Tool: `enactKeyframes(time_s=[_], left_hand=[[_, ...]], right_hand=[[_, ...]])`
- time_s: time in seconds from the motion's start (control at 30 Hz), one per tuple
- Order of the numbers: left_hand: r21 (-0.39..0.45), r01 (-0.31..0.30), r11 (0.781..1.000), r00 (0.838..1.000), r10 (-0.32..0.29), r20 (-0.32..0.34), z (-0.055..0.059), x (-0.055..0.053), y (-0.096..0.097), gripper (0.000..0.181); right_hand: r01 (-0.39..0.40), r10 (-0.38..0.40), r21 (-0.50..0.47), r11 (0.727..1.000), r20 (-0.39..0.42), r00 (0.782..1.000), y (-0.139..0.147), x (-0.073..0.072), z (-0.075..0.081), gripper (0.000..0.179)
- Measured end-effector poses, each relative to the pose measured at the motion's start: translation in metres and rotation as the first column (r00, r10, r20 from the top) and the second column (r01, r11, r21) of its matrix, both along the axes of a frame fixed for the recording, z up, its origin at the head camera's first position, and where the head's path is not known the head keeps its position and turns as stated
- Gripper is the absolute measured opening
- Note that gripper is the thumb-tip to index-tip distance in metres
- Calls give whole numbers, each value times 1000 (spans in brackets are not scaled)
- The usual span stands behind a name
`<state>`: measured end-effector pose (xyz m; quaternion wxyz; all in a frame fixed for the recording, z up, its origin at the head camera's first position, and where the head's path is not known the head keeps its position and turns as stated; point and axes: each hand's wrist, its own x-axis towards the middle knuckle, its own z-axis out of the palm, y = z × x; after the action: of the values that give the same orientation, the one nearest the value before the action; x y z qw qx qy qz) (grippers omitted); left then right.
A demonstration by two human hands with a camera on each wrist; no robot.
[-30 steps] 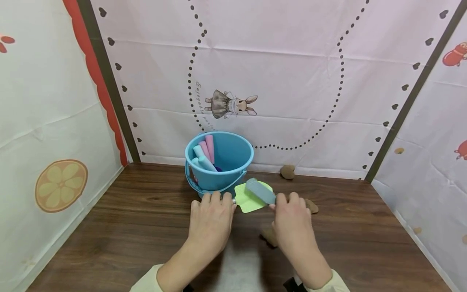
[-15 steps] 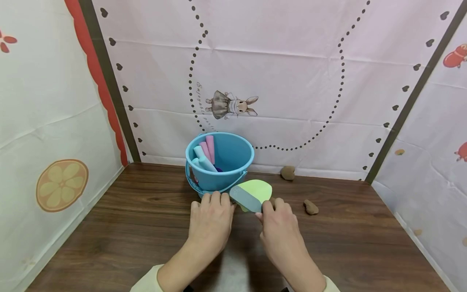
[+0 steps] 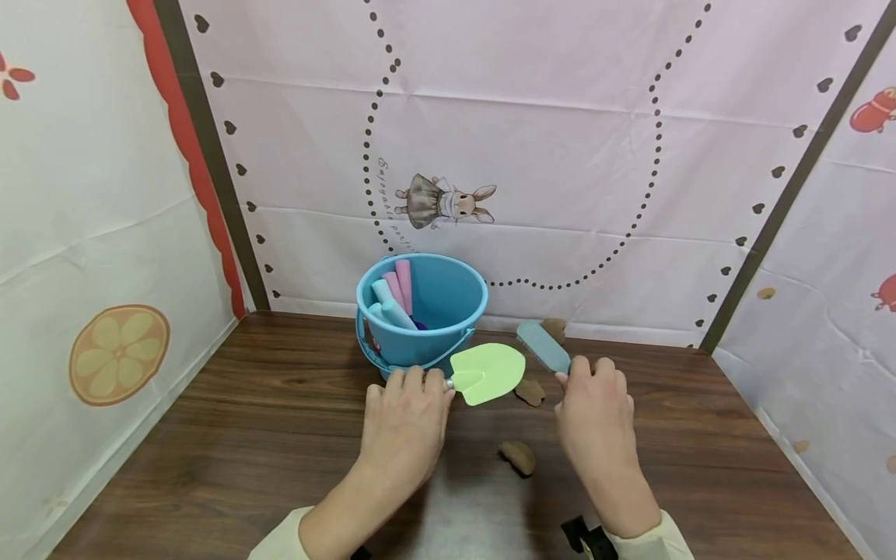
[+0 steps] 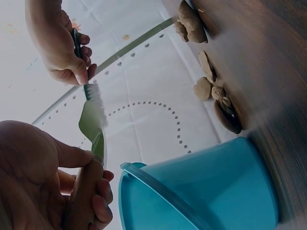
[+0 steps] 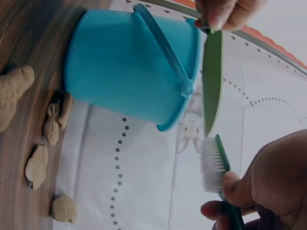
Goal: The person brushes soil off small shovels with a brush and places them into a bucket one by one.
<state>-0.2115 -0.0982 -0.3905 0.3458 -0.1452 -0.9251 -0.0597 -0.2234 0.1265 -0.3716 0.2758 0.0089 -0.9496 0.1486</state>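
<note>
In the head view my left hand (image 3: 402, 428) grips a garden trowel, whose light green blade (image 3: 488, 373) points right, held above the table. Its wooden handle (image 4: 85, 194) shows between the fingers in the left wrist view. My right hand (image 3: 598, 420) holds a brush (image 3: 544, 348) with a blue-green back, just right of the blade tip. White bristles (image 5: 213, 165) face the blade side in the right wrist view. Whether they touch the blade edge I cannot tell.
A blue bucket (image 3: 392, 344) stands behind the trowel, with pink and light blue sticks (image 3: 395, 299) inside. Several brown lumps lie on the wooden table (image 3: 280, 435), including a front lump (image 3: 519, 457) and one below the blade (image 3: 532, 393). Cloth walls (image 3: 560, 155) enclose the table's back and sides.
My right hand swept the brush left across the trowel blade, then back to the right and off it. My left hand and the trowel stay almost still.
</note>
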Motion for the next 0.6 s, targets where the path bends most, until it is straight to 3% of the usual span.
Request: enactKeyframes(time_s=[0.3,0.37,0.43,0.47,0.5,0.53,0.57,0.6], left_hand=[[6,14,1000,1000,-14,10,-1,-1,-1,26],[16,32,999,999,-32,39,-1,-2,-2,25],[57,70,996,990,-76,120,0,-4,-4,23],[98,89,991,976,-107,188,0,-6,-5,21],[153,114,982,951,-152,268,1,-8,-6,21],[226,133,965,911,-209,356,1,-10,-7,21],[307,147,940,857,-276,435,2,-12,-9,22],[405,154,901,785,-361,504,2,-15,-11,25]], right_hand=[[-44,45,-16,999,19,999,1,2,4,22],[-58,58,-23,998,-1,998,1,2,4,22],[-74,72,-36,997,-41,997,1,3,5,22],[-81,78,-45,996,-66,995,1,3,5,22],[-90,85,-55,994,-94,992,0,4,6,22],[-98,90,-64,993,-118,989,0,5,7,22],[-106,94,-73,992,-144,985,0,5,8,22],[-112,97,-80,991,-168,981,-1,6,8,22]])
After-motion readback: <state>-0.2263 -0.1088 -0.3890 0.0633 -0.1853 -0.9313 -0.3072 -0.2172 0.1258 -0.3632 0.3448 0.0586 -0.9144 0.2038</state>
